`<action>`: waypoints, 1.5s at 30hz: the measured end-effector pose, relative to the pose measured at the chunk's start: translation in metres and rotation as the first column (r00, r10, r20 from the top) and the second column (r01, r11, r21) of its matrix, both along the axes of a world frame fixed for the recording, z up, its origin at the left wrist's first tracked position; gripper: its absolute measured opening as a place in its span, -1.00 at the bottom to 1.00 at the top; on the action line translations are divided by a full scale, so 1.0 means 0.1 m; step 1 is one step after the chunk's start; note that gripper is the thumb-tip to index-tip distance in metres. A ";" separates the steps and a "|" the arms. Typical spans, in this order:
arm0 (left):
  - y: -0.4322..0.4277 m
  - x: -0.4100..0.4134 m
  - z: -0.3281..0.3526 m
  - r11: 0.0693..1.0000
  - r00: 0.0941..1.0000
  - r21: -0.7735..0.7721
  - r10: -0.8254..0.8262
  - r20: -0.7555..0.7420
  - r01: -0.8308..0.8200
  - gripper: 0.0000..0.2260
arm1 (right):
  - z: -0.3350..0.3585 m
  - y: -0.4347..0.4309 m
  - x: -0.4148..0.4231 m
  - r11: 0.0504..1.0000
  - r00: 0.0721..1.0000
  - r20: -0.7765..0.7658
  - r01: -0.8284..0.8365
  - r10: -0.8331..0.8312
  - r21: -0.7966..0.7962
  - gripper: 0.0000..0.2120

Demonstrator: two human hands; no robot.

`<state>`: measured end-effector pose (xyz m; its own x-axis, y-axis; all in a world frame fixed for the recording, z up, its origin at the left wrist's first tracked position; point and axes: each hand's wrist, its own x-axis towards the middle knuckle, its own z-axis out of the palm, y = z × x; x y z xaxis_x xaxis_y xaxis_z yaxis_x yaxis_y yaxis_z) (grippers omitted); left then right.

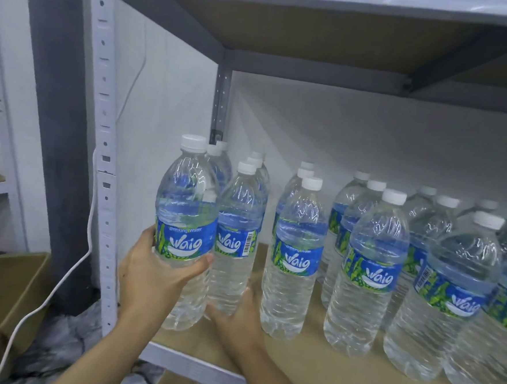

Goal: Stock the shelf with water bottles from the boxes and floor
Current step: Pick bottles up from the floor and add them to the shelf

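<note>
A clear water bottle point(186, 217) with a white cap and blue label stands at the front left corner of the brown shelf board point(308, 372). My left hand point(153, 277) is wrapped around its label. Just to its right is a second bottle point(237, 235); my right hand point(237, 319) is cupped around its base. Several more bottles point(297, 255) stand in rows across the shelf to the right, several deep. More bottles point(257, 168) stand behind the two I hold.
The grey upright post point(105, 151) with holes frames the shelf's left side. An upper shelf point(317, 40) hangs overhead. An open cardboard box point(2, 291) sits on the floor at left, with a white cable point(69, 272) trailing past it.
</note>
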<state>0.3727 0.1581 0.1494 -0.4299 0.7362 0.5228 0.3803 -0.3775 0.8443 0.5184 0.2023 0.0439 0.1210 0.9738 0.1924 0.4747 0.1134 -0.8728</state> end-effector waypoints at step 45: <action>1.02 -0.31 -0.36 0.935 0.959 -0.228 -0.283 -0.013 0.273 -0.35 | -0.04 0.04 0.06 0.998 0.999 -0.051 0.004 -0.001 0.057 -0.13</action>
